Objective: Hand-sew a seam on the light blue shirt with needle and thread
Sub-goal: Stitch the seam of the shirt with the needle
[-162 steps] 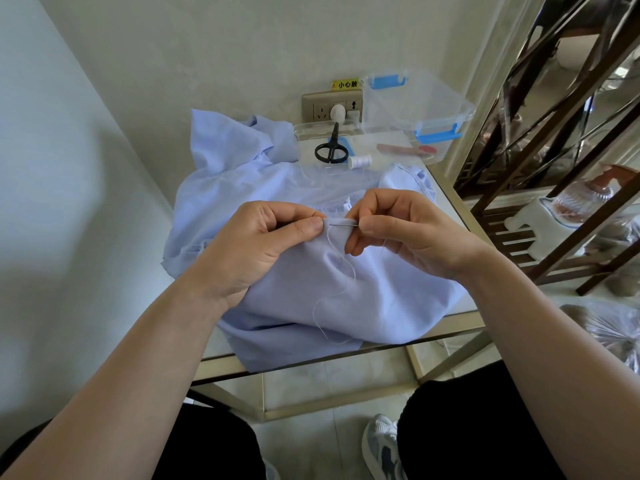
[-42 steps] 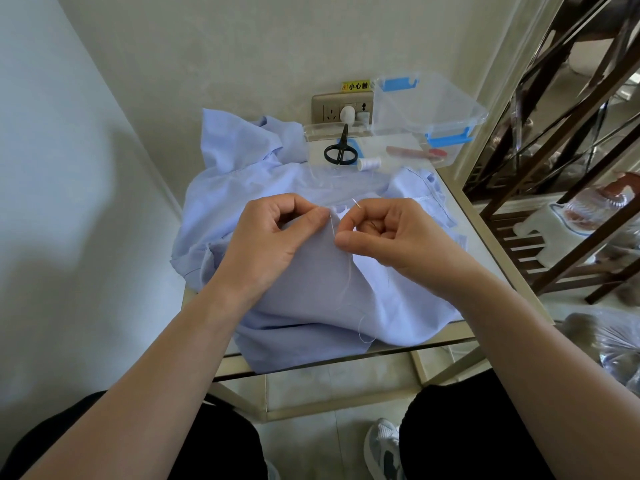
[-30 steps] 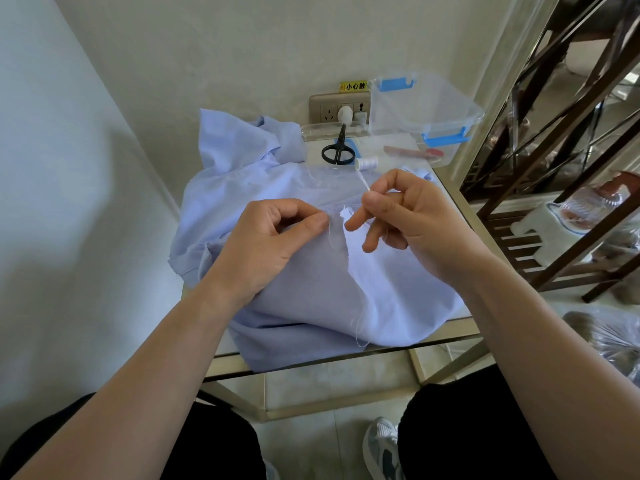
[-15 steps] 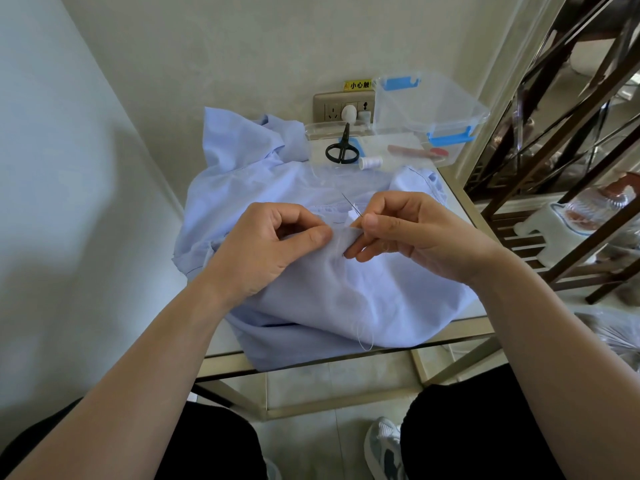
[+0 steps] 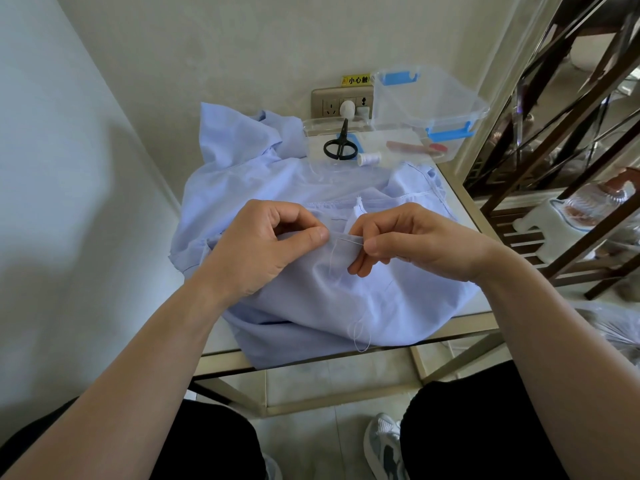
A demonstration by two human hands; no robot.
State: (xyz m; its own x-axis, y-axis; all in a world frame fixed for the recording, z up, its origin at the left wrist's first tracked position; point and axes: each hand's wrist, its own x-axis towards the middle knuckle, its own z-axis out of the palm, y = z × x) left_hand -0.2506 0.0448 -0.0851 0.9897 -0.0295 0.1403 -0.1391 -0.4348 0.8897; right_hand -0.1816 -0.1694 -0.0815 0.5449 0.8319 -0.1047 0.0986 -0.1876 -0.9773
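Note:
The light blue shirt [image 5: 277, 188] lies crumpled over a small glass-topped table [image 5: 460, 202]. My left hand [image 5: 263, 247] pinches a fold of the shirt between thumb and curled fingers. Just to its right, my right hand [image 5: 412, 244] pinches the needle [image 5: 350, 239], which lies nearly level and points left along the folded edge. White thread [image 5: 358, 332] trails from the seam down the cloth and loops near the table's front edge.
Black scissors [image 5: 341, 147], a white thread spool [image 5: 369, 158] and a red tool [image 5: 417, 148] lie at the table's back. A clear plastic box [image 5: 426, 98] with blue clips leans against the wall by a socket [image 5: 341, 102]. A dark metal rack [image 5: 554, 140] stands right.
My right hand lifted the needle up and away to draw the thread through, then came back down. The needle now lies level against the fold. My left hand kept its pinch.

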